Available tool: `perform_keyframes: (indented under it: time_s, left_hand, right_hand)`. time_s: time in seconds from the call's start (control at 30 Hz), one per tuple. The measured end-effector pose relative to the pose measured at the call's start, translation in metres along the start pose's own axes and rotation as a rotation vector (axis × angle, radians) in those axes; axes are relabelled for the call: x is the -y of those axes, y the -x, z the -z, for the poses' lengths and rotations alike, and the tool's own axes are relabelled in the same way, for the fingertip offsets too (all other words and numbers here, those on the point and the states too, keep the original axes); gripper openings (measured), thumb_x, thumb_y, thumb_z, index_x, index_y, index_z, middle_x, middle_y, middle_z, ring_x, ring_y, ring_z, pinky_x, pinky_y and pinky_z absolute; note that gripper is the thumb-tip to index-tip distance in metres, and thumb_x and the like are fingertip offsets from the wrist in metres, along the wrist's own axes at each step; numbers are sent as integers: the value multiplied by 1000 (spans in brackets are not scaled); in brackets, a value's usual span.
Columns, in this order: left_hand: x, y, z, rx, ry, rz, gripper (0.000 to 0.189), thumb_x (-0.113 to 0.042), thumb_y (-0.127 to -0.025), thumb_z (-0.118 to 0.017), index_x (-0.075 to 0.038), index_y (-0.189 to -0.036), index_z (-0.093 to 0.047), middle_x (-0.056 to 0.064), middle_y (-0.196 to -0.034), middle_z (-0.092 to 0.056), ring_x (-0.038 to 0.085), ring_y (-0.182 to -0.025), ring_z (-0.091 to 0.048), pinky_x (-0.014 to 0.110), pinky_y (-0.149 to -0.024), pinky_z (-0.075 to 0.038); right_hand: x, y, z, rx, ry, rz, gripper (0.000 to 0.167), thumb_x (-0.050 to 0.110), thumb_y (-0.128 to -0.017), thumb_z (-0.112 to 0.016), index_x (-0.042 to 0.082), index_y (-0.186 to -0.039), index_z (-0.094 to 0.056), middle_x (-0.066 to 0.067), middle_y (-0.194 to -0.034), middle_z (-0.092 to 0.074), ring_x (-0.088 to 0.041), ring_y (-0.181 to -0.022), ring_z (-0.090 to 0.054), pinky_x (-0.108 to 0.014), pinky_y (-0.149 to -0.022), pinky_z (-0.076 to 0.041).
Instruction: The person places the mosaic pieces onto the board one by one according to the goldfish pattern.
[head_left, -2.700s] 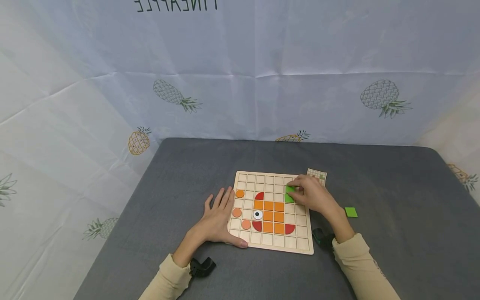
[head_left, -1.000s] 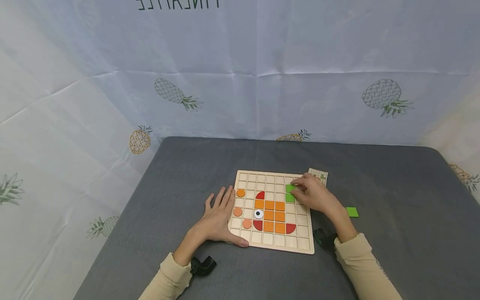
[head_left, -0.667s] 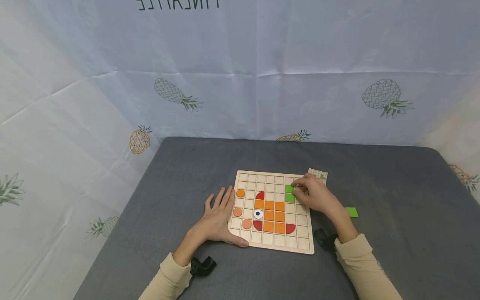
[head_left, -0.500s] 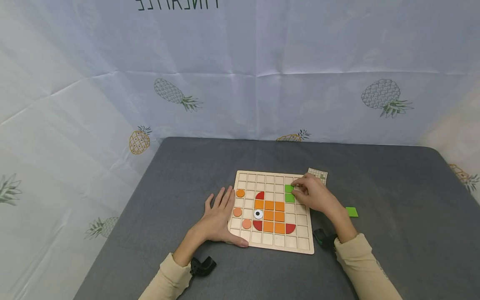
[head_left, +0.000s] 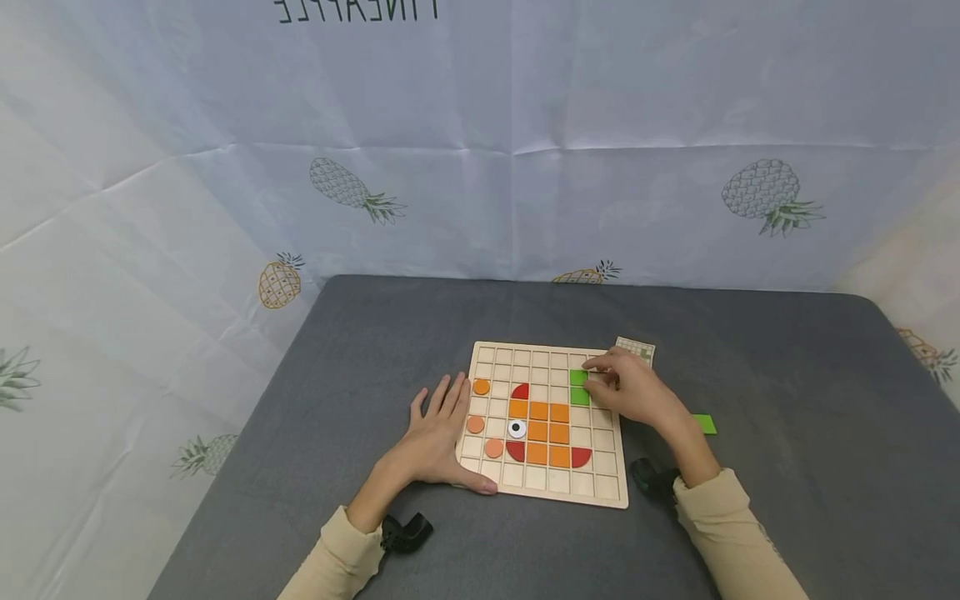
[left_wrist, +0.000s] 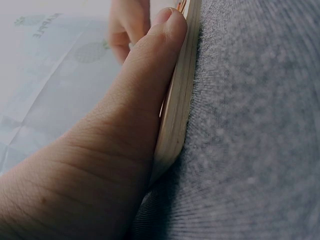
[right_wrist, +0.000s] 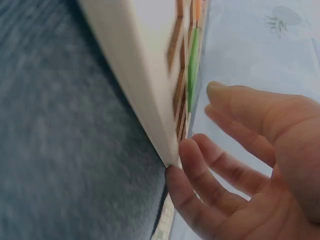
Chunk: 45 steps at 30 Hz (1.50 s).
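Observation:
A wooden grid board (head_left: 600, 487) lies on the table. My left hand (head_left: 433, 437), fingers spread, rests along its left edge with the thumb on the front left corner. In the left wrist view the thumb (left_wrist: 150, 65) lies against the board's side (left_wrist: 177, 110). My right hand (head_left: 633, 387) hovers at the board's right side, fingertips beside two green square tiles (head_left: 579, 396) set one above the other. The right wrist view shows the thumb and fingers (right_wrist: 235, 107) loosely bent, nothing between them, close to a green tile (right_wrist: 192, 70) in the board.
Orange squares (head_left: 537, 432), red quarter-round pieces (head_left: 581, 457), an eye disc (head_left: 517, 428) and orange discs (head_left: 493, 448) sit on the board. A loose green tile (head_left: 707, 424) lies right, partly behind the right wrist. A small grid card (head_left: 637, 347) lies behind the right hand.
The right hand's fingertips have drawn slightly right from over the green tiles, showing more of them. The right forearm now covers more of the loose green tile. The left hand stays still.

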<state>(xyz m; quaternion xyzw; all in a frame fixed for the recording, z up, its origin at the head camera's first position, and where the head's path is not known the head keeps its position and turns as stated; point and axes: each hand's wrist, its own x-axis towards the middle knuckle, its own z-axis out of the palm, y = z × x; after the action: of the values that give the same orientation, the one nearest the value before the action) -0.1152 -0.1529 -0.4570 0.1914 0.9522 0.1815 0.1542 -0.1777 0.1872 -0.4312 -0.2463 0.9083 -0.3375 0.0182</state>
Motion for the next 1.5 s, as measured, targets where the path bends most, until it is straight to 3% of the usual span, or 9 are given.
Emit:
perform_keyframes:
  time_s: [0.23,0.4,0.7,0.9,1.1,1.3,1.5]
  left_hand:
    - [0,-1,1,-4,3,4,159,-74,-67,-91,0,-174,0,21,-184,2,45,-172,0,76,-130,-4]
    - [-1,-1,1,-3,4,-1,159,-73,-67,-91,1,-174,1,22,-184,2,46,-172,0,76,-129,-4]
    - [0,-2,-1,-7,2,-11,159,-75,-67,-90,0,-174,1,21,-184,2,46,-172,1,76,-129,-4]
    - [1,-2,-2,-6,-10,-2,159,-75,-68,-90,0,-174,1,21,-184,3,45,-172,1,76,-129,-4]
    - [2,-2,-2,-3,-14,-4,158,-76,-68,-90,0,-174,1,21,-184,3,45,-172,1,76,-129,-4]
    - [1,-2,-1,-3,-13,-7,158,-75,-68,-90,0,-174,1,21,-184,3,45,-172,1,76,-130,-4]
    - [1,1,0,-9,-14,-7,163,-75,-64,-93,1,-173,2,21,-184,3,44,-172,1,75,-130,-4]
  right_hand:
    - [1,10,12,-22,29,10,28,8,-98,-79,-4,-123,-78,-16,-104,-76,-14,-80,-63,-30,-68,-49]
    - [3,22,23,-35,26,-6,27,8,-96,-82,-1,-121,-79,-20,-116,-79,-19,-85,-69,-33,-69,-55]
    - [-11,56,40,-78,88,-33,30,10,-94,-84,1,-122,-80,-19,-119,-79,-30,-93,-72,-39,-73,-60]
    - [-32,81,50,-125,128,-54,32,8,-90,-87,3,-121,-80,-16,-114,-79,-16,-88,-66,-28,-66,-54]
    - [-52,106,59,-182,176,-32,35,3,-82,-91,4,-115,-82,-15,-109,-79,-1,-84,-62,-25,-62,-52]
    - [-64,119,62,-101,222,-73,42,11,-78,-97,7,-117,-82,-12,-112,-78,-4,-87,-64,-26,-66,-53]
    - [-71,125,60,-60,210,-58,50,10,-74,-98,4,-121,-80,-11,-113,-75,12,-90,-49,-26,-67,-49]
